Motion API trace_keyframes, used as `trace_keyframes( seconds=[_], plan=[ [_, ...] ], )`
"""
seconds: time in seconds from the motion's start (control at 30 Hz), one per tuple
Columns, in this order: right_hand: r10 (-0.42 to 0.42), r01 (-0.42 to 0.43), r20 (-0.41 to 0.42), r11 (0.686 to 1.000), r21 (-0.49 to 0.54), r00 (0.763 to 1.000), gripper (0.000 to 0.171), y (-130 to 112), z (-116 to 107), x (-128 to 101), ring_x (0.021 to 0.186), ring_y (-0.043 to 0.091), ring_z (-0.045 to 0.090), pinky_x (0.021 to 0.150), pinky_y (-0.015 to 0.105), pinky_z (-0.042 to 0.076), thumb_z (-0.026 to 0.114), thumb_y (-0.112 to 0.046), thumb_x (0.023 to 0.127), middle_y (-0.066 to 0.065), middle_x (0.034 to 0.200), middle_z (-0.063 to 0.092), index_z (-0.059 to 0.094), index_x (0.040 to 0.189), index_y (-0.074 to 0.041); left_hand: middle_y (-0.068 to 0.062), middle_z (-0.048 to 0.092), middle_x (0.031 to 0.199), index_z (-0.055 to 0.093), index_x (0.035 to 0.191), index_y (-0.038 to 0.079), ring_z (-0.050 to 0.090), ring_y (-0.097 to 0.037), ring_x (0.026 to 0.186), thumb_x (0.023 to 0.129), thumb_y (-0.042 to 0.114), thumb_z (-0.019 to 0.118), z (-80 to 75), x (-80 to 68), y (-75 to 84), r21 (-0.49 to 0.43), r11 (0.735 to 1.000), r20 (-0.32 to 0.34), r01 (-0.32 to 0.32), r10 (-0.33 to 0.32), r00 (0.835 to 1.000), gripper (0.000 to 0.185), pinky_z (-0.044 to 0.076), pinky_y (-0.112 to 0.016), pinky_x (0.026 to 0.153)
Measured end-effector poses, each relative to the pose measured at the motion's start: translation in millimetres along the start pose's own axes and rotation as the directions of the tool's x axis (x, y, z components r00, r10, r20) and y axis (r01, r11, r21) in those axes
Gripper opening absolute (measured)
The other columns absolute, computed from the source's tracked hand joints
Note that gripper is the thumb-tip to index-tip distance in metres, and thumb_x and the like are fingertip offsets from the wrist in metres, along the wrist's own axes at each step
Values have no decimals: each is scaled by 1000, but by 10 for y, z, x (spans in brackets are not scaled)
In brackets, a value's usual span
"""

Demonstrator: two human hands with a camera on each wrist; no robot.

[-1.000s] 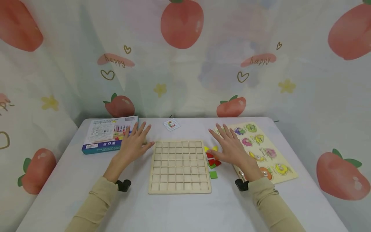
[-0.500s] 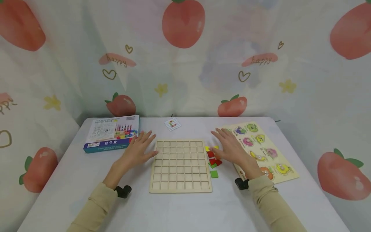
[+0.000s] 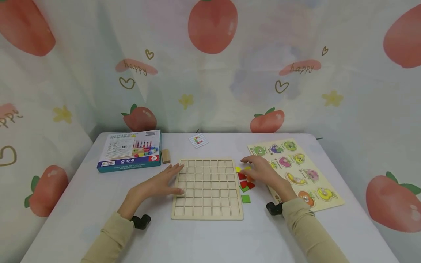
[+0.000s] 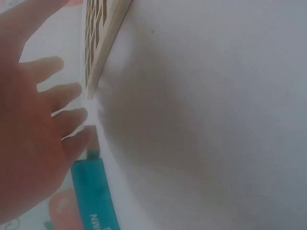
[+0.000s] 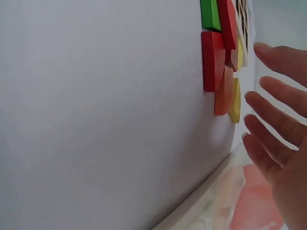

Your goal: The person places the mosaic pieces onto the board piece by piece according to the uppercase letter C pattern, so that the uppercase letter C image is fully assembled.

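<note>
Poising my empty, parted right fingers [image 5: 273, 115] near the tiles [image 3: 243, 184] right of centre, I'd best pinch one edgewise; left fingers [image 4: 64, 96] spread wide.

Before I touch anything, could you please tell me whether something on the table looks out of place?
Mildly: the near green square lies apart from the jumbled coloured pieces, and the fruit board sits askew to the grid board. I see no damage.

Find square pale-wood grid board [image 3: 207, 190] on white table [image 3: 204, 241]. Note red, green, yellow, orange flat tiles [image 3: 243, 184] just right, rectangular wooden fruit puzzle [image 3: 297, 171] farther right; rectangular teal-edged box [image 3: 129, 151] behind left, oblong wooden block [image 3: 166, 156] beside it.
</note>
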State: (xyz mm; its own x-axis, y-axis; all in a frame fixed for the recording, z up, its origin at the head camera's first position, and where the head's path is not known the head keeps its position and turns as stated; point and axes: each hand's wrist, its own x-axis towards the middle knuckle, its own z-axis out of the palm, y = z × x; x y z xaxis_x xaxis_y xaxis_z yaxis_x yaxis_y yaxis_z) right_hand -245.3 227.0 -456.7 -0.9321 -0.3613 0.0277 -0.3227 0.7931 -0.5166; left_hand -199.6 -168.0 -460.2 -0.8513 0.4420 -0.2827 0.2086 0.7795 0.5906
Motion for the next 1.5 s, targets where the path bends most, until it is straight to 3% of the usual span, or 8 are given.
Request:
trace_keyframes(
  seconds=[0.23,0.43,0.53,0.9,1.17,1.5],
  plan=[
    [47,-47,52,999,8,998,34,-68,40,72,95,24,62,89,41,57,76,-21,92,11,107,71,73,119,-2,-11,15,173,23,165,14,7,-41,160,82,46,86,29,3,-39,16,1000,20,-14,14,1000,109,14,-64,126],
    [134,-135,121,991,2,984,31,-114,39,118,86,21,58,72,28,54,75,-21,93,9,104,67,73,118,-3,-14,14,173,25,164,10,4,-41,160,78,43,89,30,-6,-76,47,998,30,-35,34,999,112,9,-63,127],
    [137,-138,148,990,-3,980,30,-131,20,140,86,21,58,68,26,53,74,-16,93,11,104,67,73,119,-2,-13,13,173,26,164,10,3,-41,160,78,44,89,25,-8,-97,58,998,28,-35,34,999,112,8,-63,127],
    [128,-128,157,992,-8,979,21,-158,12,181,83,20,56,71,27,52,78,-11,90,9,95,65,69,108,-3,-7,15,174,27,164,15,3,-37,161,73,46,91,69,46,-162,73,997,0,-10,10,1000,116,5,-61,128],
    [70,-73,76,997,31,995,14,-118,-10,157,77,18,56,69,27,49,78,-8,90,5,87,66,66,97,-7,-6,16,173,28,164,15,2,-37,161,72,46,91,87,55,-126,82,997,-11,-3,3,1000,116,4,-60,129],
    [47,-51,28,990,132,998,18,-175,37,122,89,20,66,85,36,59,72,-9,95,7,99,73,73,113,-6,-7,16,173,28,164,14,2,-37,161,73,45,91,94,94,-91,83,997,-11,-6,7,1000,115,4,-61,128]
  ],
)
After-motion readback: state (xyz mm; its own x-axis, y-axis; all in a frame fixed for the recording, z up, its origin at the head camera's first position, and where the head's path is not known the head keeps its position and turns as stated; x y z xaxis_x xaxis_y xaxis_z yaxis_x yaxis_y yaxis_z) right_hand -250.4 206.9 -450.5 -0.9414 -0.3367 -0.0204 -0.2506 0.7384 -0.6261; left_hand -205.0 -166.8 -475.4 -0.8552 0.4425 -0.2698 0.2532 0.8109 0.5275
